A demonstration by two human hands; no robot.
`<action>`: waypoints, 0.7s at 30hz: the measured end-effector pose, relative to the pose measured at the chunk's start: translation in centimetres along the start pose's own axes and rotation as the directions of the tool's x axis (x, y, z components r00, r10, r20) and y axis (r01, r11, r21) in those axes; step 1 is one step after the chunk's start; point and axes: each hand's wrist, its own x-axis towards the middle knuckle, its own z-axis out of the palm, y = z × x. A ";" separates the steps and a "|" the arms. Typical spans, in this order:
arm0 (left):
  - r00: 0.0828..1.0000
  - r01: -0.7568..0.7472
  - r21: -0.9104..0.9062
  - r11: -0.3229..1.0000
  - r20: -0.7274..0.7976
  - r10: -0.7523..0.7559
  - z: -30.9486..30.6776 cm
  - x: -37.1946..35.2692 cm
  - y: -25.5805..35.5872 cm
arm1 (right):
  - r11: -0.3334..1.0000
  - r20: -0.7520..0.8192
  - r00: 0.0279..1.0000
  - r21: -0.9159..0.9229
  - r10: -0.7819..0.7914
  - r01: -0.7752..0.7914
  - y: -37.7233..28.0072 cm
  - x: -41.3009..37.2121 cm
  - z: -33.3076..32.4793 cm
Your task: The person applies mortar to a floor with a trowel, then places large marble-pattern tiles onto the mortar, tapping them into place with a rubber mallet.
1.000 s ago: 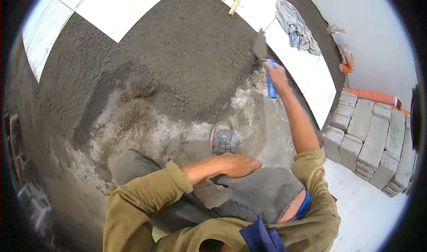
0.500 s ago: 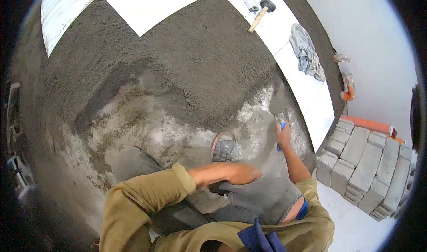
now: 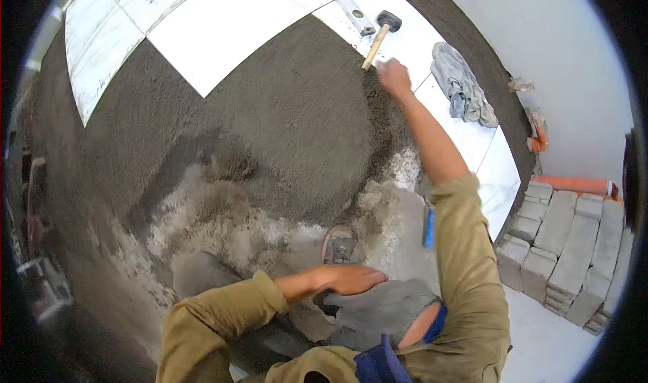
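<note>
My right hand (image 3: 395,79) is stretched far forward over the white tiles, beside the wooden handle of a black-headed mallet (image 3: 378,42). Its fingers are blurred, and I cannot make out whether they are spread or curled. My left hand (image 3: 352,279) lies flat on my bent knee (image 3: 385,309), holding nothing. A tool with a blue handle (image 3: 428,229) rests on the floor near my right forearm; its front part is largely hidden. Between the tiles and my shoe (image 3: 341,244) spreads a bed of grey mortar (image 3: 297,119), smoothed on top with a rough lower edge.
A spirit level (image 3: 351,8) lies on the tiles beside the mallet. Further right is a crumpled grey cloth (image 3: 462,86). Stacked grey paving blocks (image 3: 560,248) and an orange pipe (image 3: 574,185) stand near the white wall (image 3: 567,59). White tiles (image 3: 229,25) border the mortar at the back.
My right hand has let go of the blue-handled tool, leaving it on the floor, and has reached forward to the mallet. My left hand stays on the knee. The view has shifted slightly.
</note>
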 end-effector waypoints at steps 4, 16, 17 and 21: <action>0.994 0.082 -0.002 0.997 0.067 -0.081 -1.2 -0.6 -0.6 | 0.968 0.042 0.972 0.093 0.231 -0.234 -5.7 2.3 2.3; 0.999 0.009 -0.172 0.985 -0.044 -0.017 0.4 0.2 -3.1 | 0.866 0.008 1.000 -0.499 -0.029 0.029 15.8 -2.3 -6.1; 0.999 0.000 -0.178 0.984 -0.050 -0.009 0.4 0.2 -2.7 | 0.846 0.036 0.999 -0.532 -0.017 0.034 17.5 -3.7 -7.1; 0.997 -0.071 -0.086 0.994 -0.009 0.071 0.2 0.8 -2.4 | 0.839 0.024 0.989 -0.533 0.144 -0.109 23.5 -7.1 -8.8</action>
